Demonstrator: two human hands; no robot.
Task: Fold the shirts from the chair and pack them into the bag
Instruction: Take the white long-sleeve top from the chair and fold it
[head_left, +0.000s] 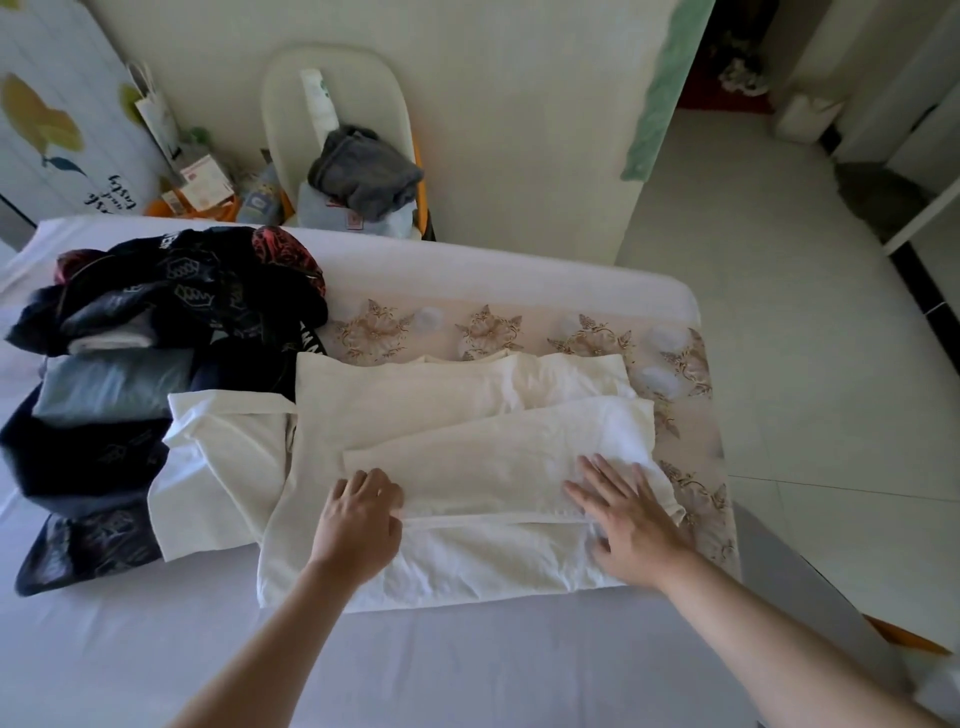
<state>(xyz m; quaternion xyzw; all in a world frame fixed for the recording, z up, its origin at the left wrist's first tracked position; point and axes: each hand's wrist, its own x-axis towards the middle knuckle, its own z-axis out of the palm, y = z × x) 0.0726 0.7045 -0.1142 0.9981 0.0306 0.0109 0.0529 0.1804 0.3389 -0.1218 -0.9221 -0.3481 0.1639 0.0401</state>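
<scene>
Head view: 1 white shirt (457, 452) lies spread on the bed (467, 670), partly folded, 1 long flap turned across its middle and a sleeve left out at the left; the left hand (358, 519) has its fingers curled onto that flap's edge, seemingly pinching it; the right hand (634, 525) lies flat with fingers spread, pressing the cloth; the dark bag (156, 306) beside it seems to hold folded pieces; a grey garment (363, 171) and paler ones wait on the chair (291, 104), so I judge the task roughly midway.

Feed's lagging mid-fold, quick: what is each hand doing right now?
Left hand: fingers curled, gripping the folded edge of the white shirt.
Right hand: open, pressing flat on that shirt.
</scene>
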